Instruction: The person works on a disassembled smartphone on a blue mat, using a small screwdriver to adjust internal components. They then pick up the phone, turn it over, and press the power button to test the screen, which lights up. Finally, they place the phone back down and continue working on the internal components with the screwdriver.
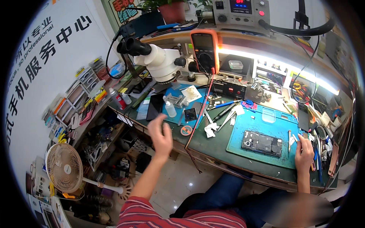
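Note:
My left hand (pixel 160 136) is raised near the front edge of the bench, its thumb and fingers apart and nothing in it. Just beyond it lie a dark phone screen (pixel 155 107) and a white plastic dropper bottle (pixel 170 109). My right hand (pixel 304 155) is at the right edge of the blue work mat (pixel 243 123), its fingers bent together; whatever they may hold is too small to make out. Beside it on the mat lies a thin screwdriver (pixel 289 140). An opened phone (pixel 262 143), its inner parts showing, lies flat on the mat.
A white microscope (pixel 161 62) stands at the back left, with an orange multimeter (pixel 204 51) beside it. Its red lead (pixel 199 117) crosses the bench. A solder spool (pixel 186 130), tweezers (pixel 226 119) and crumpled tissue (pixel 211 130) lie mid-bench. A fan (pixel 64 168) stands left.

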A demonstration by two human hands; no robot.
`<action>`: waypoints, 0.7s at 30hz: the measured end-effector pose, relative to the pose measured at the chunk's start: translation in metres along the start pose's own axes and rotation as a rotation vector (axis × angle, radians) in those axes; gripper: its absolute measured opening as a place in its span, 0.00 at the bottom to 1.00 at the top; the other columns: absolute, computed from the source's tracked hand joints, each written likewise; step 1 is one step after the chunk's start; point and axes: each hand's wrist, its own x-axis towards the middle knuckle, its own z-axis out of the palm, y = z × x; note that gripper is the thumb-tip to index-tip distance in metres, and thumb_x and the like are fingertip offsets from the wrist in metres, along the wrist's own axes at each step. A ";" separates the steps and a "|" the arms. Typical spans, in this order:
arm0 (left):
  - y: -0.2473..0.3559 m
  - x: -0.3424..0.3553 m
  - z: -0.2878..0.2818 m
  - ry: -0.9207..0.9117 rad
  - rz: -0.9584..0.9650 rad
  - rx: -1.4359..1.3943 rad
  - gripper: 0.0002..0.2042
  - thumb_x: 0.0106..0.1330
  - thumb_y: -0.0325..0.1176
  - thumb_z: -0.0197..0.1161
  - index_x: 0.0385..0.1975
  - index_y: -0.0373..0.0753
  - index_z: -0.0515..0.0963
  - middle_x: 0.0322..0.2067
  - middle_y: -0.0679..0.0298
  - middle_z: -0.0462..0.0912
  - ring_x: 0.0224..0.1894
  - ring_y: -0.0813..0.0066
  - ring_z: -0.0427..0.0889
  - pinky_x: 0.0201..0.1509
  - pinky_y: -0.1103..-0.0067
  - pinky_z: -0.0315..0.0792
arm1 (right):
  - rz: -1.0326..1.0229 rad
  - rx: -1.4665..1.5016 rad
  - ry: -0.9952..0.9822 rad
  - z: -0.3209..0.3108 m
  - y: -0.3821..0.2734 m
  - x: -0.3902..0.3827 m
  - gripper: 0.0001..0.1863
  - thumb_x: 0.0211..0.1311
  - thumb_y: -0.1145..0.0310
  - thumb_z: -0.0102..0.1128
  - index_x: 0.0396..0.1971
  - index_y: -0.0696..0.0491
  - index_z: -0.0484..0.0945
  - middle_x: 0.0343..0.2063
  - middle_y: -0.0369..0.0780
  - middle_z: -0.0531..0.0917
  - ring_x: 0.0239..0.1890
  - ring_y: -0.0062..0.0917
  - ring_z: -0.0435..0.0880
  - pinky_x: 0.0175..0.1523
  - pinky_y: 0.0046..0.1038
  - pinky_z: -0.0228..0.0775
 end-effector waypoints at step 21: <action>-0.217 0.091 0.010 0.049 -0.026 0.517 0.26 0.72 0.33 0.63 0.70 0.38 0.70 0.62 0.50 0.78 0.65 0.47 0.74 0.67 0.56 0.64 | 0.095 0.121 -0.207 0.006 -0.030 0.040 0.06 0.64 0.72 0.69 0.40 0.53 0.86 0.33 0.39 0.84 0.36 0.37 0.85 0.41 0.38 0.77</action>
